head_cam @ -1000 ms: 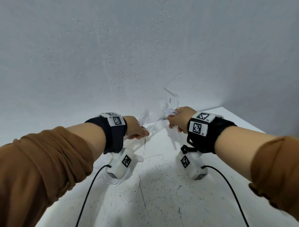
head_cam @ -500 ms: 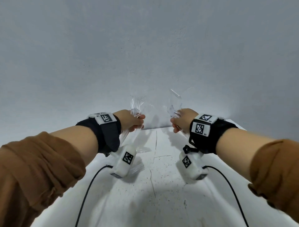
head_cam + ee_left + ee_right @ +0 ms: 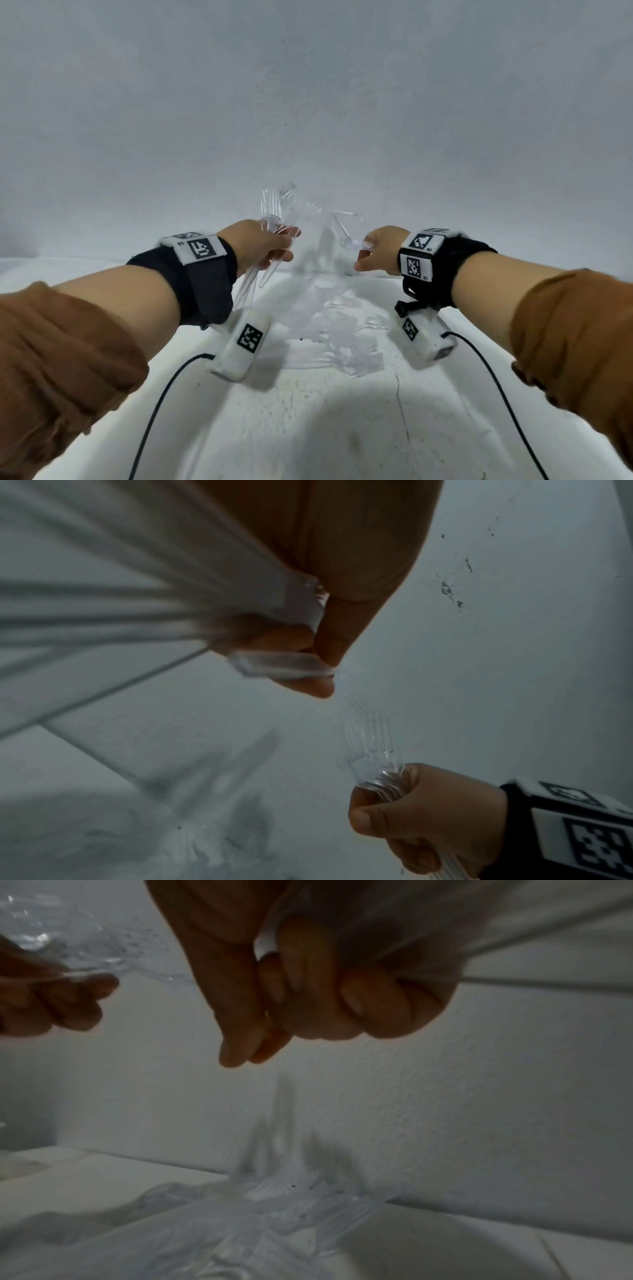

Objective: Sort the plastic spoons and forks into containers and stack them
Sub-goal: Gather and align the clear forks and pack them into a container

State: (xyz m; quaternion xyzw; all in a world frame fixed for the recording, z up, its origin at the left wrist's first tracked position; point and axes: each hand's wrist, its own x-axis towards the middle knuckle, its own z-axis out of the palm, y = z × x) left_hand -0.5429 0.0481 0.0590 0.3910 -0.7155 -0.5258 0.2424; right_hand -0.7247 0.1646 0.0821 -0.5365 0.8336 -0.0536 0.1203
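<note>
Both hands hold clear plastic cutlery above the bench.

At frame centre, the left hand (image 3: 265, 245) has fingers curled round a bunch of forks (image 3: 274, 209); the right hand (image 3: 380, 251) grips spoons (image 3: 346, 226). More cutlery (image 3: 342, 329) lies on the white bench (image 3: 308, 428) below.

Clear glossy plastic forks (image 3: 274, 209) and utensils (image 3: 346, 226). Matt white table (image 3: 308, 428), speckled, cracked. Rough matt wall (image 3: 308, 85); brown cloth sleeves (image 3: 61, 349).
</note>
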